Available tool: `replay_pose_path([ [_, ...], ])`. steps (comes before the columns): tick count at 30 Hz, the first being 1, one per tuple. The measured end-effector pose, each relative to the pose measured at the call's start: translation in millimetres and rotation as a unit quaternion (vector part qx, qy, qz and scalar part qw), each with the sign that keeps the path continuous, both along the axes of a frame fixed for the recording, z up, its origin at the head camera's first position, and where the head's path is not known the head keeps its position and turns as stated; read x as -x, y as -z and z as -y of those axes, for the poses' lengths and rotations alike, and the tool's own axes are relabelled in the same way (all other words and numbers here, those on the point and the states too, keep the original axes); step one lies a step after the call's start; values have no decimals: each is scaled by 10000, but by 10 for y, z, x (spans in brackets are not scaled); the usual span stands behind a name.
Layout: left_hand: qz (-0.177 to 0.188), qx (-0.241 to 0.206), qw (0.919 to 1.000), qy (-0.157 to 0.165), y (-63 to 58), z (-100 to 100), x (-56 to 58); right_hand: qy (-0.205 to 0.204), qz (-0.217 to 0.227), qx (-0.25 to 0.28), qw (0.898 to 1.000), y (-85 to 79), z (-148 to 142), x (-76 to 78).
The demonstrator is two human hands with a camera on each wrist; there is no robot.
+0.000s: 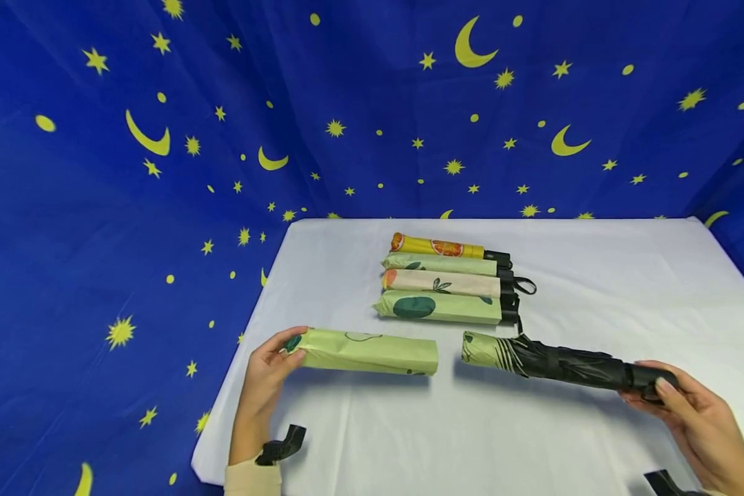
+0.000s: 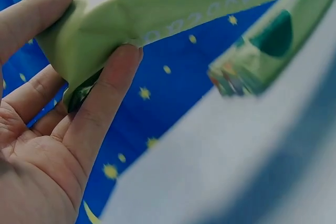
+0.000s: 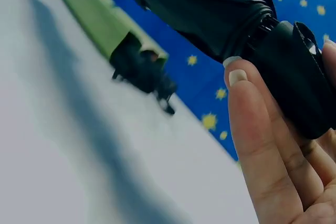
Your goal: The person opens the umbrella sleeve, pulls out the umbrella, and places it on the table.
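Observation:
My left hand (image 1: 266, 375) pinches the closed end of a light green umbrella sleeve (image 1: 372, 353), which is held above the white table. In the left wrist view, faint lettering runs along this sleeve (image 2: 157, 3). At the right, my right hand (image 1: 697, 417) grips the black handle (image 1: 647, 379) of a folded umbrella (image 1: 570, 365). Its black folds end in a green tip with dark stripes that points left, towards the sleeve's end, with a gap between them. In the right wrist view the fingers (image 3: 252, 114) lie along the underside of the handle.
Several sleeved folding umbrellas lie in a row behind the hands: yellow with orange slices (image 1: 437, 246), plain green (image 1: 440, 264), pale pink (image 1: 443, 282) and green with a dark oval (image 1: 440, 307). Blue star-patterned cloth (image 1: 372, 96) stands behind and left of the white table (image 1: 626, 275).

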State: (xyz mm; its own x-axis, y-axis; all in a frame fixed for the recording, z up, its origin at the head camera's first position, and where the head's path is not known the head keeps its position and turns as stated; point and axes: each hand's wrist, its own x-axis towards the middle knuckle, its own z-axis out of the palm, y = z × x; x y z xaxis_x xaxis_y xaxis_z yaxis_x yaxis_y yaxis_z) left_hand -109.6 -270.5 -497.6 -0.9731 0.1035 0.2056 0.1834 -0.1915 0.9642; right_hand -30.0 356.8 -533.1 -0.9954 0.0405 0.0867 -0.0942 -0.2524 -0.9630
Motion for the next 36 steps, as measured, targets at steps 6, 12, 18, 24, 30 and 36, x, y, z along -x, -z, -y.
replay_pose_path([
  [6, 779, 437, 9957, -241, 299, 19, -8, -308, 239, 27, 9992, 231, -66, -23],
  [12, 727, 858, 9937, 29, 460, 46, -29, -340, 378, -298, 9983, 301, 27, -25],
  [18, 575, 1236, 9897, 438, 457, 35, -20, -254, 666, -1263, 9894, 250, 40, -10],
  [24, 302, 1983, 9797, 65, 381, 46, 16, 120, 1031, -3754, 9210, 213, 23, -3],
  [30, -69, 2167, 9762, -92, 257, 12, 87, 298, 719, -4044, 9113, 105, 12, 34],
  [36, -350, 2075, 9776, -19, 66, -240, 254, 360, 140, -3739, 9267, -122, 195, 247],
])
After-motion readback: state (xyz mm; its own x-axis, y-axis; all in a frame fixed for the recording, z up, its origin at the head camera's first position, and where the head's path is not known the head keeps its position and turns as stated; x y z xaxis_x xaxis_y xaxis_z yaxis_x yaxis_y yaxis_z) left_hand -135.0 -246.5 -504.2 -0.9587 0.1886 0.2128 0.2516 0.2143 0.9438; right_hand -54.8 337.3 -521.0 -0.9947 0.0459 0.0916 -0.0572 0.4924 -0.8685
